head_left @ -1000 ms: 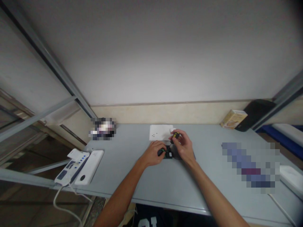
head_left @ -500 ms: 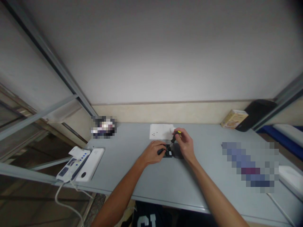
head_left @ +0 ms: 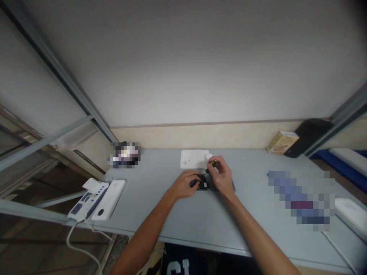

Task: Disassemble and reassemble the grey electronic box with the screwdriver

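In my right hand is a small screwdriver with a black and yellow handle, pinched between the fingers and tilted down. Its tip is close to a flat black device lying on the table; whether they touch is too small to tell. My left hand lies at the device's left side, fingers curled round a dark, rounded black-handled tool. Just behind the hands lies a white sheet of paper with several small dark pieces on it. A white object sits at its right edge, partly behind my right hand.
A white power strip with cables and a white flat box lie at the table's left edge. A yellow box leans by a black object at the back right. Blurred items lie on both sides of the grey table.
My right hand has shifted slightly left and down, and the screwdriver handle leans more. More of the dark surface shows right of that hand. My left hand stays in place.
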Demonstrator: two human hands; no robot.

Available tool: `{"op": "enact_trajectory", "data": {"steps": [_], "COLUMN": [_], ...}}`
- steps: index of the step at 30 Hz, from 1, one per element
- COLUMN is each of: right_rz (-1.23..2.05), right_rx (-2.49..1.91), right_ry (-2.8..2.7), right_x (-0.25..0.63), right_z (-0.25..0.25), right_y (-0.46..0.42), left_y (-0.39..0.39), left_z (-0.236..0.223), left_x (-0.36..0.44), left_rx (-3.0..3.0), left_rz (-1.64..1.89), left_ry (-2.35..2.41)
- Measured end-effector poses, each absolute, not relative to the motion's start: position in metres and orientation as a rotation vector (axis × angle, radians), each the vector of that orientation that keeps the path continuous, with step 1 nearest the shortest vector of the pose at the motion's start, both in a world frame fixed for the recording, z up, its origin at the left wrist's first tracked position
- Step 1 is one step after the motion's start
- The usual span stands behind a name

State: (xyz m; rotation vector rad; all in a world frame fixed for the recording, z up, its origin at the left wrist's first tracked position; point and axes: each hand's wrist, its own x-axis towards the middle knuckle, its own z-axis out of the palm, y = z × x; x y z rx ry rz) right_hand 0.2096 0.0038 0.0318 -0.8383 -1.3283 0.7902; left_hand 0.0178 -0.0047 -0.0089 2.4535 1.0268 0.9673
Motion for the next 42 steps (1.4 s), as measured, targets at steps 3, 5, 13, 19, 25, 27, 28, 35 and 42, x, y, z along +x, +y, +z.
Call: {"op": "enact_trajectory", "data": {"steps": [3,5,13,19,25,27,28,35,42], "right_rz": [0.943,0.997,0.84,1.033,0.837,0.82,0.845,0.888,0.707], "right_rx": [-0.794,-0.761,-0.848,-0.756,-0.823,-0.85,-0.853,-0.758,-0.85], "right_ry": [-1.311,-1.31,-1.341,-1.346,-1.326,-1.336,-1.341,-1.32,-1.352], "right_x": [0.212,0.213,0.216,0.217,0.218,0.222,0.224,0.216,0.216], "right_z": [0.031,0.031,0.036,0.034,0.03,0.03,0.03,0.034,0.037], "right_y": [0.005,0.005,0.007,0.009,0.01,0.012,0.012,0.008,0.006], "left_y": [-0.006,-0.007,-0.009,-0.009,-0.01,-0.01,-0.01,-0.012,-0.014], "left_z": [-0.007,-0.005,-0.003,-0.002,-0.001,-0.002,-0.002,0.0,0.001], "left_x": [0.018,0.019,0.02,0.021,0.02,0.02,0.021,0.022,0.022], "left_rx": [2.433,2.42,2.414,2.408,2.425,2.426,2.427,2.44,2.446], "left_rz": [0.958,0.943,0.872,0.872,0.855,0.855,0.856,0.813,0.751], "left_ry": [1.019,1.011,1.042,1.031,1.037,1.043,1.049,1.083,1.113]}}
